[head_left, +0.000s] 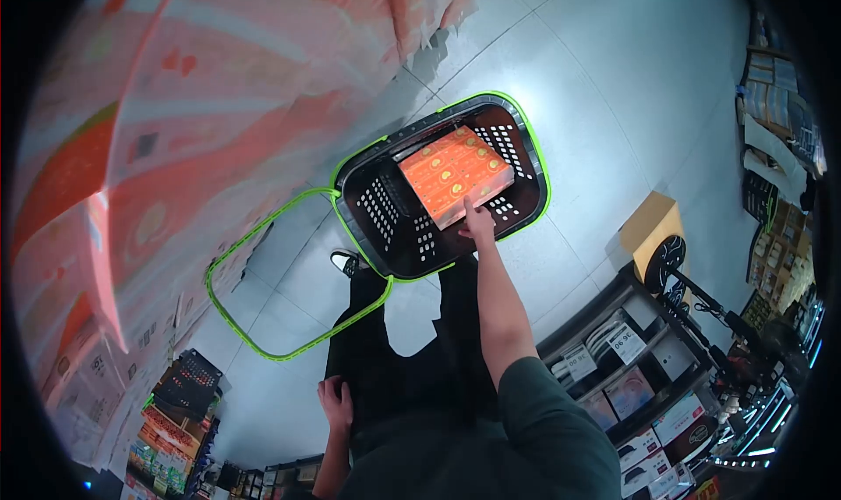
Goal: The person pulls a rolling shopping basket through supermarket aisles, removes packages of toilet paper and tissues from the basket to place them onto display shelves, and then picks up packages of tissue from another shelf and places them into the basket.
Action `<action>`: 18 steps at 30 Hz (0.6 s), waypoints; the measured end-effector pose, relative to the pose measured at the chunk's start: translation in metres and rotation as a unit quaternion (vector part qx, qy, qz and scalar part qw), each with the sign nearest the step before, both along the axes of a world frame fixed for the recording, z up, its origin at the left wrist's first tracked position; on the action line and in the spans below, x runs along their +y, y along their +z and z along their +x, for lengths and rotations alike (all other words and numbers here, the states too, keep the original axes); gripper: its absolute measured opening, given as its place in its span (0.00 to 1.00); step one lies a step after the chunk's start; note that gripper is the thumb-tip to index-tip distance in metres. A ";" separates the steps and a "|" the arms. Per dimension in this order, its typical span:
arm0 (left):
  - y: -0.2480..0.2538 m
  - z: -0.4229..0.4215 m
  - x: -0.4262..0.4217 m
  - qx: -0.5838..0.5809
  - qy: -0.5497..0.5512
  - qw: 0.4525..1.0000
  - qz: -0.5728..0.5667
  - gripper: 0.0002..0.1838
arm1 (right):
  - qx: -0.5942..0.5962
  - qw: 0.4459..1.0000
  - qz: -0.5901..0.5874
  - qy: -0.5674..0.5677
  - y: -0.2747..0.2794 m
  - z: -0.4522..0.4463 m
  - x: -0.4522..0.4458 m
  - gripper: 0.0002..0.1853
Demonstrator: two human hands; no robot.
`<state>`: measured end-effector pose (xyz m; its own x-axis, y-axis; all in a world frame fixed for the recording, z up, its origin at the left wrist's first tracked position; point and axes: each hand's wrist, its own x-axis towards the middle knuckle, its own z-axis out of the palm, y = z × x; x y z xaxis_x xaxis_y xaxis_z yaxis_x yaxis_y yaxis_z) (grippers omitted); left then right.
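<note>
An orange plastic-wrapped pack with round yellow prints lies at a slant inside a black shopping basket with a green rim. It looks like a bundle of tissue packs, but I cannot read its label. My right hand is at the pack's near corner, its index finger stretched along the wrapped side and the other fingers curled. Part of its grip is hidden. Beside my left thigh hangs my left hand, fingers loosely bent and apart, touching no goods. The basket's green handle is folded down to the left.
Large pink wrapped packs rise close on the left. My shoe stands beside the basket on pale floor tiles. To the right are a shelf with boxed goods, a cardboard box and a black fan-like object.
</note>
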<state>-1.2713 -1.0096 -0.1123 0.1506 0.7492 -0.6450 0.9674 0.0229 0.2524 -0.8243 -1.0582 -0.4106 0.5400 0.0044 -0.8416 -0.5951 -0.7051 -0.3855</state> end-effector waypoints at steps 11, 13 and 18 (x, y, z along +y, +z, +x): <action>-0.007 -0.008 -0.005 0.017 0.004 1.000 0.023 0.12 | 0.051 0.998 -0.001 -0.036 -0.109 -0.022 -0.004 0.26; -0.004 -0.008 -0.007 0.018 0.017 0.999 0.022 0.13 | 0.024 0.998 0.032 -0.042 -0.097 -0.024 -0.013 0.24; 0.002 -0.008 -0.007 -0.014 0.010 0.999 0.040 0.12 | -0.005 0.991 0.119 -0.060 -0.033 0.006 0.002 0.21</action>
